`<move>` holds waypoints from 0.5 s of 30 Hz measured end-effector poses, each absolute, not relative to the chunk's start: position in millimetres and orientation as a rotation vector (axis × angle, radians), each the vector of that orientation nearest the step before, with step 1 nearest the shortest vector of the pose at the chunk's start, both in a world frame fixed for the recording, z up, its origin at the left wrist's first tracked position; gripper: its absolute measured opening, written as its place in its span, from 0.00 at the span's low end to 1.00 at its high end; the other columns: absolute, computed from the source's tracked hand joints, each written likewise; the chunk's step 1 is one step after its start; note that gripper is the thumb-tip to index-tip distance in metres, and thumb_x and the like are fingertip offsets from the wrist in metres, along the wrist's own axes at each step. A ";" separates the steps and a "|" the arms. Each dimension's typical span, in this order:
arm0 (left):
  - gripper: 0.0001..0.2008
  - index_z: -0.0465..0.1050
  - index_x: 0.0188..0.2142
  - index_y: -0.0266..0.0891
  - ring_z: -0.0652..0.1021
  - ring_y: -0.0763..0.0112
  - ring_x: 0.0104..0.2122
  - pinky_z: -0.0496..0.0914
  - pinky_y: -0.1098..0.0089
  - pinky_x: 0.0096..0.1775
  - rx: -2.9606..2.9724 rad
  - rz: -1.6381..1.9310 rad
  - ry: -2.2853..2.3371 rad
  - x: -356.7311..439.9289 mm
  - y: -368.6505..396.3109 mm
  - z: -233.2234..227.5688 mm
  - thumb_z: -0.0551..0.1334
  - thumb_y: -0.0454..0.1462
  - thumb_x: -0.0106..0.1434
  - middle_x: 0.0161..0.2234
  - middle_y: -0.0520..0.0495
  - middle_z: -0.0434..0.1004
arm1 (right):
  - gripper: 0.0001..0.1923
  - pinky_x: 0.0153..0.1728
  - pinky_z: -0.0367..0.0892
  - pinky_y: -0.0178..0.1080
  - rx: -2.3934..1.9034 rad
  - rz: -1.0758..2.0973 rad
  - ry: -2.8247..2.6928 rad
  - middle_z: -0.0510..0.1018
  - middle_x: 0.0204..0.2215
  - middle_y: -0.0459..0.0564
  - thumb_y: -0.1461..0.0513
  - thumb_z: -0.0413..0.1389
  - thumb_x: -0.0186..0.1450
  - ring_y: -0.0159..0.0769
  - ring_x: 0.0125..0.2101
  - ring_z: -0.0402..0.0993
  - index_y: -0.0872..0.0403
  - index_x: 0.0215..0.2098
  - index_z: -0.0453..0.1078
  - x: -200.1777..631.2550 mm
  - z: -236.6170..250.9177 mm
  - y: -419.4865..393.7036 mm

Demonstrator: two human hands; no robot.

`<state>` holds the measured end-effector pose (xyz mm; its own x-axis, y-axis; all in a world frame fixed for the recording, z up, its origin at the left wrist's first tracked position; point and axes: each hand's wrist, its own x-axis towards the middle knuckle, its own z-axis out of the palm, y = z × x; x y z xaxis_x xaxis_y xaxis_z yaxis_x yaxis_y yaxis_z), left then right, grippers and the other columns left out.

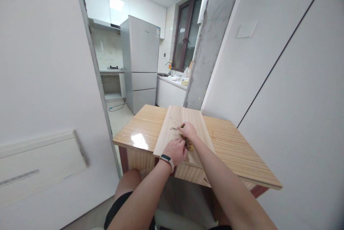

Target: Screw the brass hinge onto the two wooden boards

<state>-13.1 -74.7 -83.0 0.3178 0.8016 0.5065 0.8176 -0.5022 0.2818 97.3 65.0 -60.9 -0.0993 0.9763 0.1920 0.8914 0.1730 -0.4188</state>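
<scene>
Two pale wooden boards (174,133) lie side by side on a striped wooden table (233,151). My right hand (188,130) rests on the boards, closed around a screwdriver (176,121) whose thin shaft points up and to the left. My left hand (176,151), with a smart band on the wrist, lies fist-like on the boards just in front, next to a small brass-coloured hinge (189,145) partly hidden between the hands. A few small metal pieces (173,128) lie on the board left of the right hand.
White walls stand close on both sides. Beyond the table a doorway opens onto a kitchen with a grey fridge (141,61), a counter with a sink (172,79) and a dark-framed window. A rough concrete pillar (209,43) rises behind the table. My knees are under the near edge.
</scene>
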 end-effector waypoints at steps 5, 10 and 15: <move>0.06 0.71 0.39 0.40 0.75 0.59 0.43 0.70 0.59 0.49 -2.535 -0.962 -1.579 -12.3 -75.5 -82.9 0.55 0.35 0.66 0.39 0.41 0.76 | 0.15 0.36 0.64 0.35 -1.575 0.320 -1.900 0.80 0.36 0.52 0.53 0.59 0.62 0.38 0.36 0.75 0.53 0.41 0.72 119.0 -62.5 58.2; 0.09 0.71 0.44 0.40 0.74 0.59 0.45 0.69 0.60 0.50 -2.531 -0.943 -1.652 -11.3 -77.0 -79.7 0.55 0.36 0.67 0.42 0.41 0.76 | 0.10 0.38 0.67 0.37 -1.435 0.421 -1.774 0.77 0.34 0.48 0.63 0.52 0.60 0.37 0.36 0.75 0.52 0.40 0.69 151.7 -68.9 41.5; 0.18 0.67 0.55 0.39 0.71 0.57 0.51 0.66 0.60 0.54 -2.524 -0.971 -1.715 -9.2 -74.8 -78.8 0.56 0.37 0.66 0.49 0.39 0.74 | 0.11 0.36 0.69 0.37 -1.382 0.502 -1.703 0.77 0.37 0.49 0.63 0.52 0.62 0.33 0.31 0.77 0.53 0.43 0.71 181.9 -59.8 11.5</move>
<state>-9.2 -74.8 -78.8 0.2431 0.8618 0.4451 0.8250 -0.4251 0.3724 181.9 11.5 -59.8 -0.0136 0.9307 0.3654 0.5834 0.3042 -0.7531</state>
